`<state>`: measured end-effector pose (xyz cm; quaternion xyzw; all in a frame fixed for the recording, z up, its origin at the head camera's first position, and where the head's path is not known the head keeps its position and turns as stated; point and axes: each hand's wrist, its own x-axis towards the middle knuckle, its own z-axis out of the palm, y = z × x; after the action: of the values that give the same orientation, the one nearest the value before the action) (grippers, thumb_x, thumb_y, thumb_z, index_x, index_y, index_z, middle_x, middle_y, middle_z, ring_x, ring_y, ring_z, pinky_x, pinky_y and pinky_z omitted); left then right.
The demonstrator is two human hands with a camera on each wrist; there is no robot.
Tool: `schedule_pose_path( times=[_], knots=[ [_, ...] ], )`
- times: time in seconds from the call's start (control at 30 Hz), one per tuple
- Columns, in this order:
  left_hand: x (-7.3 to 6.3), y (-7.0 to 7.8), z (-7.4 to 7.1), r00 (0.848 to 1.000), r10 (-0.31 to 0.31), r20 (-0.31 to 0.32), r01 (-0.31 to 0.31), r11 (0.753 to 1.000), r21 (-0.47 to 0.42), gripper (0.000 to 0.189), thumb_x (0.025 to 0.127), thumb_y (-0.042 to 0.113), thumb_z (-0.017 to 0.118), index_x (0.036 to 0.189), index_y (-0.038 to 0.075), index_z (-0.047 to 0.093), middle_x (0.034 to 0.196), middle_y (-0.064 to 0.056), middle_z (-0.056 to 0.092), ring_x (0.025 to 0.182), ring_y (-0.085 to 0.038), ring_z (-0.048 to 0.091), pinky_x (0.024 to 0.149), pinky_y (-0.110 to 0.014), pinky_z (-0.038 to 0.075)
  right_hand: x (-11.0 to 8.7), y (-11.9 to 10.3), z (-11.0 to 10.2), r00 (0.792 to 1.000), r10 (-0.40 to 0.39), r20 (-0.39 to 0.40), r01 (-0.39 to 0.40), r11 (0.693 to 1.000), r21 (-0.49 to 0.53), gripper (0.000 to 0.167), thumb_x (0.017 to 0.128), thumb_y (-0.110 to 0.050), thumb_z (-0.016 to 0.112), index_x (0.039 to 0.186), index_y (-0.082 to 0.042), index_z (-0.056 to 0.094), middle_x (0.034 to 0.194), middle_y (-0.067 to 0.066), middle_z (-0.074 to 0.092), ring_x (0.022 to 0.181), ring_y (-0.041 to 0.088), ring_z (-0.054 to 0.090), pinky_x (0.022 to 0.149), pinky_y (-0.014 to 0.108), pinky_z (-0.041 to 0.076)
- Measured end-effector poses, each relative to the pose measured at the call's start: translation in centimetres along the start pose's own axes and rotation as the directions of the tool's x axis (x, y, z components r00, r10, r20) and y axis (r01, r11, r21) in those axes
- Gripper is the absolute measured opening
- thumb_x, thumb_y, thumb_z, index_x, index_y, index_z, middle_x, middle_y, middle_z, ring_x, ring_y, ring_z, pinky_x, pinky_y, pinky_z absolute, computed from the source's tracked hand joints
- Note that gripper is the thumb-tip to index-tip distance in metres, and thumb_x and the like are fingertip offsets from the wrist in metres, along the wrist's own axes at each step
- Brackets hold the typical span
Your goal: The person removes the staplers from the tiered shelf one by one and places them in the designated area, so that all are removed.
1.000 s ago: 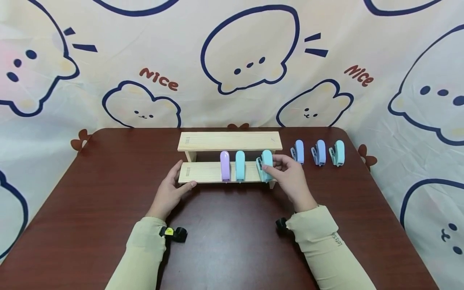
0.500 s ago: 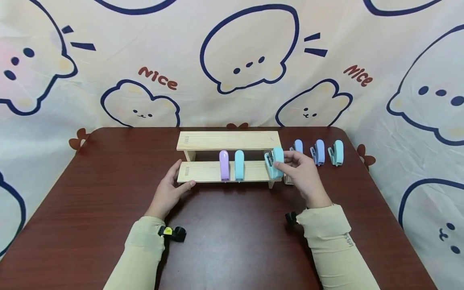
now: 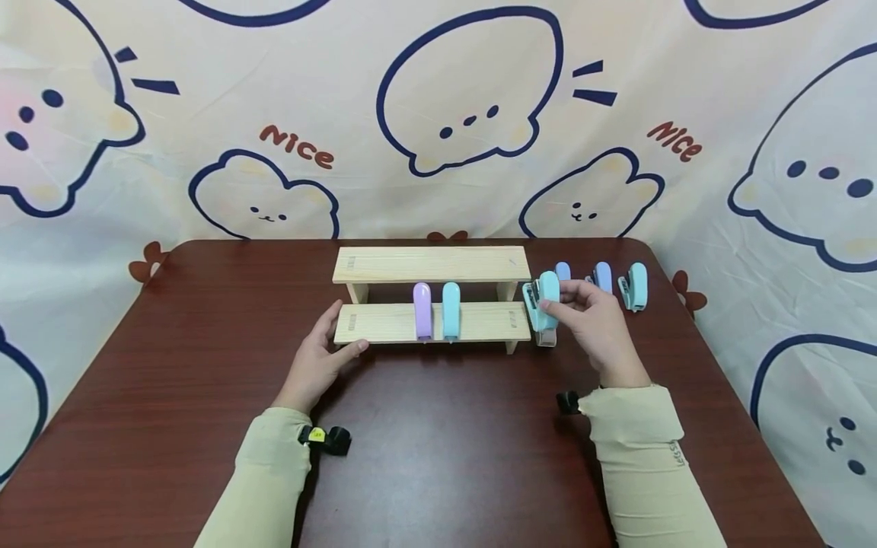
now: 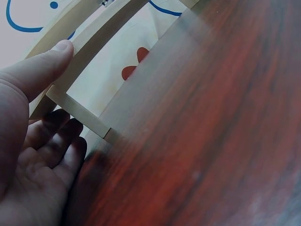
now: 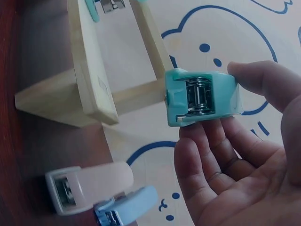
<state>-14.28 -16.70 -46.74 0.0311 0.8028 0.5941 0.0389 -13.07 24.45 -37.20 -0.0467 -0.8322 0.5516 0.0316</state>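
Note:
My left hand (image 3: 318, 369) holds the left end of a two-step wooden rack (image 3: 377, 323). In the left wrist view its thumb lies on the board and the fingers sit below, by the leg (image 4: 82, 115). My right hand (image 3: 603, 335) pinches a teal mini stapler (image 3: 549, 298) between thumb and fingers, just off the rack's right end. Springs show inside that stapler (image 5: 230, 92) in the right wrist view. On the lower step stand a purple stapler (image 3: 422, 310) and a light blue stapler (image 3: 451, 310).
A pale stapler (image 5: 101, 183) stands on the table below the held one, a blue stapler (image 5: 136, 205) close behind it. Farther right are another blue stapler (image 3: 603, 276) and a teal stapler (image 3: 637, 287). A patterned cloth (image 3: 473, 198) hangs behind the brown table (image 3: 438, 441).
My right hand has carried the teal stapler rightward, from over the lower step to beyond the rack's right end. The left hand stays at the left end.

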Motion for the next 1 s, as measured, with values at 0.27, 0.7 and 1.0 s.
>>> schedule_pose_path(
  times=[0.27, 0.7, 1.0],
  knots=[
    [0.0, 0.0, 0.0, 1.0, -0.005, 0.0, 0.005, 1.0, -0.005, 0.095, 0.09, 0.023, 0.078, 0.162, 0.015, 0.016, 0.148, -0.014, 0.05, 0.133, -0.02, 0.046, 0.108, -0.037, 0.036, 0.2, 0.6, -1.2, 1.0, 0.015, 0.004, -0.015, 0.998, -0.057, 0.051, 0.092, -0.029, 0.075, 0.132, -0.001, 0.061, 0.113, 0.014, 0.061, 0.097, 0.021, 0.053, 0.075, 0.022, 0.052],
    [-0.1, 0.2, 0.0, 1.0, 0.0, 0.002, 0.0, 1.0, -0.002, 0.095, 0.09, 0.023, 0.078, 0.162, 0.016, 0.017, 0.148, -0.014, 0.051, 0.131, -0.02, 0.048, 0.103, -0.026, 0.038, 0.2, 1.3, -2.8, 0.999, 0.039, -0.017, -0.04, 0.996, -0.085, 0.054, 0.093, -0.031, 0.074, 0.133, 0.002, 0.058, 0.116, 0.016, 0.06, 0.098, 0.021, 0.054, 0.073, 0.019, 0.052],
    [0.0, 0.0, 0.0, 1.0, 0.004, -0.002, -0.004, 1.0, 0.002, 0.096, 0.09, 0.022, 0.078, 0.162, 0.014, 0.016, 0.144, -0.016, 0.053, 0.131, -0.022, 0.047, 0.111, -0.044, 0.032, 0.4, 2.3, -4.1, 0.996, 0.078, -0.037, -0.082, 0.989, -0.122, 0.055, 0.094, -0.033, 0.071, 0.135, 0.001, 0.058, 0.119, 0.017, 0.06, 0.1, 0.022, 0.053, 0.076, 0.02, 0.051]
  ],
)
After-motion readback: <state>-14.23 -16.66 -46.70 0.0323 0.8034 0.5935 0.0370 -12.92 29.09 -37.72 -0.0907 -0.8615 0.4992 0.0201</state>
